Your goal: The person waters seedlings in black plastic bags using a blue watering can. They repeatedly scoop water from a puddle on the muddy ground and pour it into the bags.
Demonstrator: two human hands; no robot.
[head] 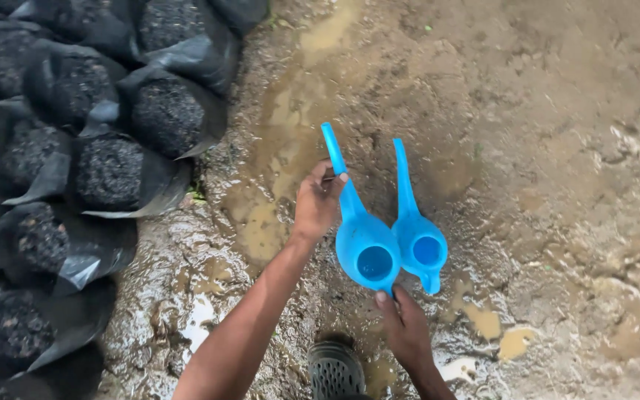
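Muddy ground (557, 148), wet, with brown puddles (290, 111). Two blue watering cans (390, 248) held side by side above the mud, spouts pointing away. Left hand (318, 200) wrapped around the nearer can's spout, fingers (332, 181) clenched on it. Right hand (403, 326) below the cans, fingers closed on the handle end. Both can openings showed blue inside; water level not discernible. Left of the cans, black soil-filled grow bags (105, 170) in rows; surface soil looked dark, whether watered unclear. Dark clog (335, 370) below the cans.

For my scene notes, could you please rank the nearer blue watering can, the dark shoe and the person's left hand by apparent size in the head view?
1. Nearer blue watering can
2. Dark shoe, partly cut off
3. Left hand, looks about alike
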